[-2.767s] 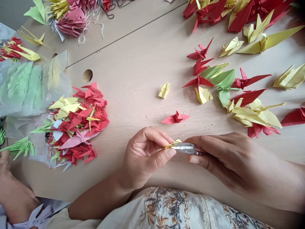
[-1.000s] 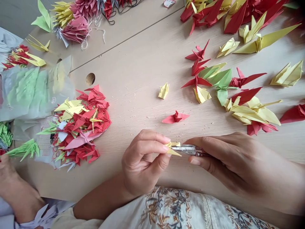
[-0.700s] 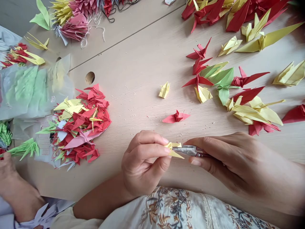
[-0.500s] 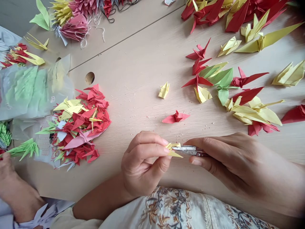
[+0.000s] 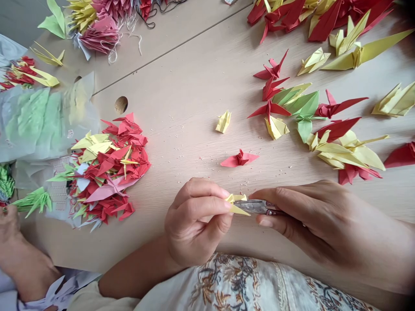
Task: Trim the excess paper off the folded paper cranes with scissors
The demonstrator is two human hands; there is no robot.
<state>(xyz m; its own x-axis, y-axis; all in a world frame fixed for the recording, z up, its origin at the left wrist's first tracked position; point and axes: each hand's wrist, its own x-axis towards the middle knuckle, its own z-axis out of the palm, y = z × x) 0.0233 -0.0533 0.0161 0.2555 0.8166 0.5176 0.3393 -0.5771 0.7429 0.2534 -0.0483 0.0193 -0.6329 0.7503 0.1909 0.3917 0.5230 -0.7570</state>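
Note:
My left hand [image 5: 194,220] pinches a small yellow folded paper crane [image 5: 237,204] between thumb and fingertips, just above the table's near edge. My right hand [image 5: 311,220] is closed round small metal snips [image 5: 256,206], whose blades touch the yellow crane. A small red paper crane [image 5: 239,159] lies on the table just beyond my hands, and a small yellow one [image 5: 223,122] lies farther back.
A heap of small red, yellow and green cranes [image 5: 106,166] lies at the left beside plastic bags [image 5: 35,121]. Larger red, yellow and green cranes [image 5: 324,125] spread across the right. Another person's hand [image 5: 16,255] is at the lower left. Strung paper bundles [image 5: 97,26] sit at the far left.
My left hand has turned the yellow crane slightly against the snips. Both hands have stayed in nearly the same place.

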